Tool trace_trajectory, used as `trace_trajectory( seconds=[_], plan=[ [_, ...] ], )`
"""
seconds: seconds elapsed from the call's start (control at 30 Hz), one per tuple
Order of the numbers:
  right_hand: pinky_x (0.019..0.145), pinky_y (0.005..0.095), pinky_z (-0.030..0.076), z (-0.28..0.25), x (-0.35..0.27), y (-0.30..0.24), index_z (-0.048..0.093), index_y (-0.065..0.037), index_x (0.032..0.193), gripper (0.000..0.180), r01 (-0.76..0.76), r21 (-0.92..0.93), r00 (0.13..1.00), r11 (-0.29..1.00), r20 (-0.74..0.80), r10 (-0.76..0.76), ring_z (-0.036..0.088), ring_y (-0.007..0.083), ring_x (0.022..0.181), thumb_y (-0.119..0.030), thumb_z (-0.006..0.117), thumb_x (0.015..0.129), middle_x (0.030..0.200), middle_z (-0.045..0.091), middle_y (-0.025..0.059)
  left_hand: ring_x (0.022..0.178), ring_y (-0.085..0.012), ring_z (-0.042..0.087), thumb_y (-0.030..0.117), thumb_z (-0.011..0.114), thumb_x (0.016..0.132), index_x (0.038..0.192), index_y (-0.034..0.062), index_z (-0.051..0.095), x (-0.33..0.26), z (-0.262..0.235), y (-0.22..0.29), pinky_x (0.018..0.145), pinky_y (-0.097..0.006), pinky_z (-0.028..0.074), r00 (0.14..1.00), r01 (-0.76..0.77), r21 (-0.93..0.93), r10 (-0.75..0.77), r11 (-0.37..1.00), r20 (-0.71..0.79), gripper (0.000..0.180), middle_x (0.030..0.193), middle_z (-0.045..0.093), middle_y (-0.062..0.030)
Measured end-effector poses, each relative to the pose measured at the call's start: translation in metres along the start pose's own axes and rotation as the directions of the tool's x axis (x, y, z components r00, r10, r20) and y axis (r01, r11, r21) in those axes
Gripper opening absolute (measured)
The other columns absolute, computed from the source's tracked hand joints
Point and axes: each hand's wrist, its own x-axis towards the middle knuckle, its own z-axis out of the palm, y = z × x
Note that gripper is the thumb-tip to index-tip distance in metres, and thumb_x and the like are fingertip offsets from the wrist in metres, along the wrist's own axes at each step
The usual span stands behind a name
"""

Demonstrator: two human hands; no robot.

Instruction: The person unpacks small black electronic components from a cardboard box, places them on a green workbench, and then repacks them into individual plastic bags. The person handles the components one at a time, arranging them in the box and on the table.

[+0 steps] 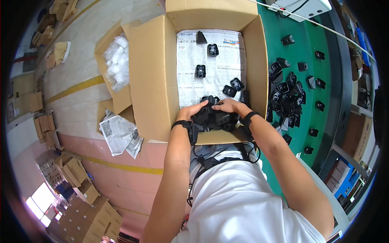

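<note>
Inside an open cardboard box [154,81] lined with printed newspaper [214,87], both my hands meet over a heap of black plastic parts [216,119] by the near wall. My left hand [191,111] grips the heap's left side, its thumb on top. From the right, my right hand [229,106] closes on the same heap, thumb toward the left one. The other fingers are mostly hidden among the parts. Farther in, loose black plastic parts lie on the paper, among them a glossy one [212,50] and a wedge-shaped one [201,37].
On the green table [304,133] to the right lie a pile of similar black parts [287,95] and a spaced row of them. A white device [300,8] stands at its far end. Left of the box are a carton with white plastic bags [117,62] and crumpled newspaper [119,133].
</note>
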Motion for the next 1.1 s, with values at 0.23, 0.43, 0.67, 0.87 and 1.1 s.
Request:
trace_trajectory(
  seconds=[0.23,0.43,0.67,0.87,1.1],
  plan=[
    [0.110,0.0416,0.030,0.010,-0.009,0.026,0.040,-0.003,0.141,0.106,-0.129,-0.021,0.992,0.991,-0.014,0.129,0.036,0.0330,0.136,-0.080,0.049,0.069,0.147,0.036,0.0192,0.115,-0.0257,0.053,0.072,0.050,0.081,0.125,0.0098,0.058,-0.008,0.043,0.013,0.101,-0.037,0.037,0.979,-0.114,0.265,0.154,0.958,-0.136,0.077,0.124,0.059,-0.0161],
    [0.095,0.0402,0.044,-0.009,-0.062,0.018,0.059,-0.003,0.124,0.079,-0.175,0.445,0.980,0.878,0.160,0.115,0.059,0.0291,0.110,-0.067,0.058,0.077,0.126,0.059,0.0161,0.091,-0.0240,0.062,0.072,0.052,0.079,0.114,0.0053,0.063,-0.025,0.056,0.007,0.084,-0.039,0.049,0.989,-0.140,-0.172,0.146,0.975,0.022,0.076,0.110,0.065,-0.0115],
    [0.070,0.0434,0.051,0.013,-0.053,0.035,0.068,-0.016,0.096,0.050,-0.239,0.860,0.968,0.451,0.246,0.045,0.065,0.0222,0.075,-0.062,0.056,0.082,0.089,0.069,0.0055,0.086,-0.0238,0.065,0.071,0.054,0.080,0.116,0.0113,0.059,-0.091,0.085,0.022,0.077,-0.045,0.054,0.948,-0.218,-0.470,0.300,0.855,0.106,0.070,0.109,0.065,-0.0106],
    [0.053,0.0443,0.056,0.024,-0.066,0.031,0.064,-0.017,0.104,0.048,-0.067,0.941,0.986,0.331,0.113,-0.122,0.069,0.0224,0.069,-0.058,0.045,0.088,0.091,0.070,0.0051,0.084,-0.0209,0.065,0.055,0.053,0.090,0.111,0.0126,0.057,-0.099,0.101,0.022,0.075,-0.039,0.056,0.888,-0.325,-0.601,0.454,0.730,0.071,0.047,0.095,0.066,-0.0080],
    [0.056,0.0421,0.054,-0.003,-0.132,0.006,0.065,-0.017,0.100,0.046,0.131,0.986,0.977,0.103,-0.111,-0.182,0.067,0.0194,0.068,-0.058,0.049,0.088,0.088,0.069,0.0050,0.062,-0.0140,0.064,0.054,0.054,0.089,0.107,0.0150,0.062,-0.191,0.114,0.080,0.053,-0.029,0.052,0.847,-0.490,-0.354,0.531,0.797,0.024,0.043,0.079,0.068,-0.0042]
  ],
)
